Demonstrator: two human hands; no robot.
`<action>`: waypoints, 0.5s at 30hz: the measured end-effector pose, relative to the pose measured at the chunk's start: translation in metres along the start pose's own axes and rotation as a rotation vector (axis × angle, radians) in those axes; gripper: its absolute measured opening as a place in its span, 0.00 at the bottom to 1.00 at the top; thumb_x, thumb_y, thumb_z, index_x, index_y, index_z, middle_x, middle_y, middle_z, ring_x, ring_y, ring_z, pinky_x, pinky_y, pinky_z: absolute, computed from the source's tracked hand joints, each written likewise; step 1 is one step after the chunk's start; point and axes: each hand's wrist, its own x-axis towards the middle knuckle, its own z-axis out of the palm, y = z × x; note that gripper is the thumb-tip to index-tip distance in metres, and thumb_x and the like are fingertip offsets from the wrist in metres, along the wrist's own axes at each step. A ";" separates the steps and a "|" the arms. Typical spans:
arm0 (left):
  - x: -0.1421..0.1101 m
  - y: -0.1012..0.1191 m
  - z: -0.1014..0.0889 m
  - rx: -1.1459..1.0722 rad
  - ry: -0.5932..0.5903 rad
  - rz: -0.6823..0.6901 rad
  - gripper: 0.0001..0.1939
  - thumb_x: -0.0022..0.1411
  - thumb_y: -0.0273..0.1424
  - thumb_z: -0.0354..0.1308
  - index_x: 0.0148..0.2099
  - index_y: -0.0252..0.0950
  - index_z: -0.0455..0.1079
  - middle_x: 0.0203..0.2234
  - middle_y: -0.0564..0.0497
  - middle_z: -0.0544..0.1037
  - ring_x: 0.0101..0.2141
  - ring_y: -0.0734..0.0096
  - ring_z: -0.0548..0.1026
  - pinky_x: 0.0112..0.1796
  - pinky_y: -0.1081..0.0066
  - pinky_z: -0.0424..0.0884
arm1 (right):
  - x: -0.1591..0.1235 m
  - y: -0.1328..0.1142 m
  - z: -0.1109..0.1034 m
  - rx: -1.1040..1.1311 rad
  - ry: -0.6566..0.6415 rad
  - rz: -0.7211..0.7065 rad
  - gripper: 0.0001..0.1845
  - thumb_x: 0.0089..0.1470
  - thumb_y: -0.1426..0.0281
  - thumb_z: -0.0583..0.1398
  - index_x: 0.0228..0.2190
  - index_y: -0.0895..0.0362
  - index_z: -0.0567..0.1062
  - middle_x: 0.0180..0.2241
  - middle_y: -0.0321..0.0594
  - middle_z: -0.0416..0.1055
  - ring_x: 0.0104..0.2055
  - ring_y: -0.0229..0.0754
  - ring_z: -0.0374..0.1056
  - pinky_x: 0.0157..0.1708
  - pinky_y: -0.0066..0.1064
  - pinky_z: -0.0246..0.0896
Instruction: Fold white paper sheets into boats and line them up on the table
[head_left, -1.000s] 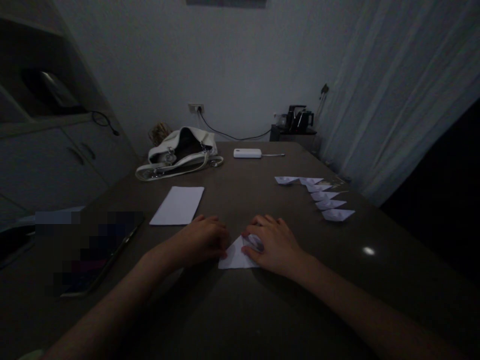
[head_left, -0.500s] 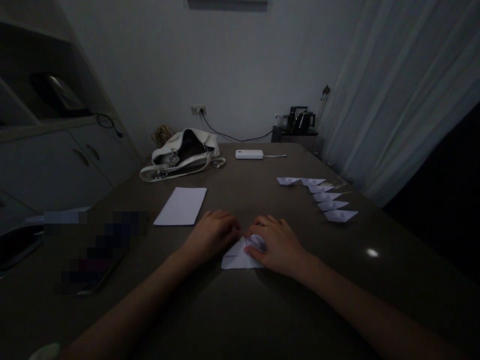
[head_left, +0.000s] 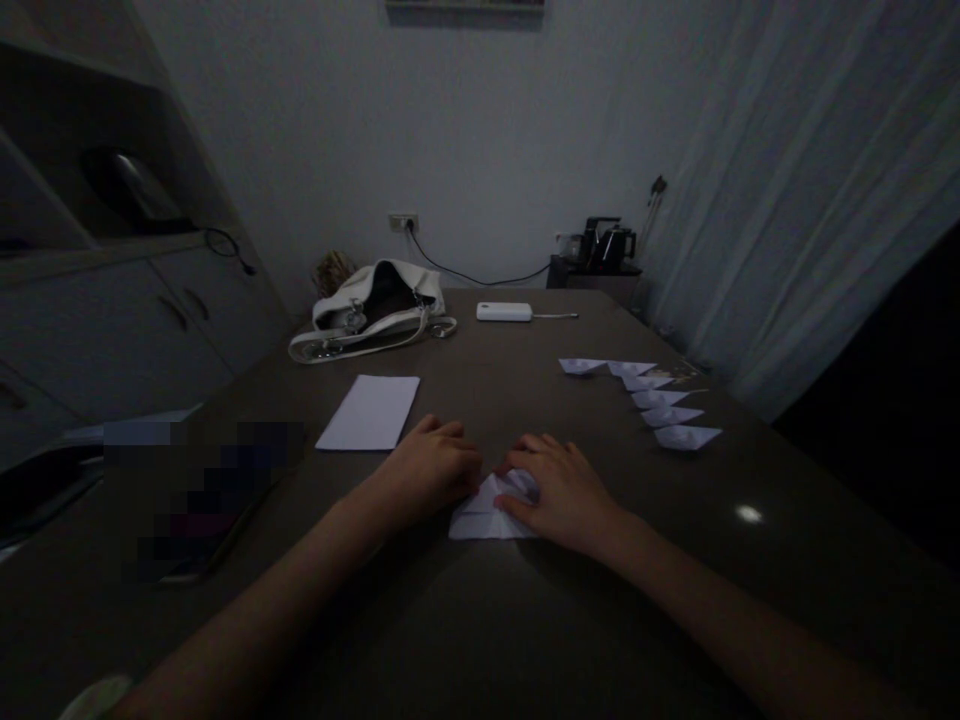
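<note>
A partly folded sheet of white paper [head_left: 480, 522] lies on the table in front of me, its long straight edge toward me and its upper part narrowing to a peak. My left hand [head_left: 439, 465] rests at its upper left side with the fingers curled in on the paper; the fingertips are partly hidden. On the right side, my right hand [head_left: 559, 490] grips the paper, thumb on the front and fingers bent over the top. Several folded paper boats [head_left: 686, 437] stand in a curved row at the right.
A stack of white paper [head_left: 369, 412] lies left of my hands. Behind it sits a white handbag [head_left: 375, 300]. A white power bank [head_left: 504, 312] with a short cable is at the back. A blurred-out patch [head_left: 217, 500] covers something on the left.
My left hand has closed in on the paper's left side, its fingers more curled. The right hand keeps its grip. The whole view has shifted slightly.
</note>
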 end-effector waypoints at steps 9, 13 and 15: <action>-0.014 0.007 -0.018 0.064 -0.079 0.028 0.04 0.57 0.27 0.57 0.29 0.37 0.68 0.26 0.53 0.76 0.33 0.66 0.69 0.34 0.66 0.52 | 0.000 -0.003 -0.002 -0.016 -0.008 0.008 0.14 0.49 0.60 0.62 0.38 0.51 0.73 0.42 0.39 0.68 0.47 0.47 0.62 0.41 0.39 0.52; -0.011 0.009 -0.015 -0.016 0.036 -0.044 0.04 0.61 0.32 0.55 0.38 0.38 0.68 0.29 0.52 0.76 0.34 0.66 0.70 0.35 0.67 0.54 | 0.000 -0.002 -0.001 -0.022 0.003 -0.001 0.14 0.49 0.59 0.62 0.38 0.51 0.73 0.42 0.39 0.68 0.46 0.48 0.62 0.41 0.40 0.53; -0.007 0.010 -0.009 -0.004 0.097 -0.083 0.06 0.60 0.33 0.56 0.39 0.37 0.68 0.32 0.51 0.76 0.36 0.65 0.70 0.35 0.67 0.54 | 0.000 -0.001 -0.001 -0.021 0.012 -0.007 0.14 0.49 0.59 0.62 0.38 0.51 0.73 0.41 0.39 0.68 0.46 0.49 0.62 0.41 0.40 0.53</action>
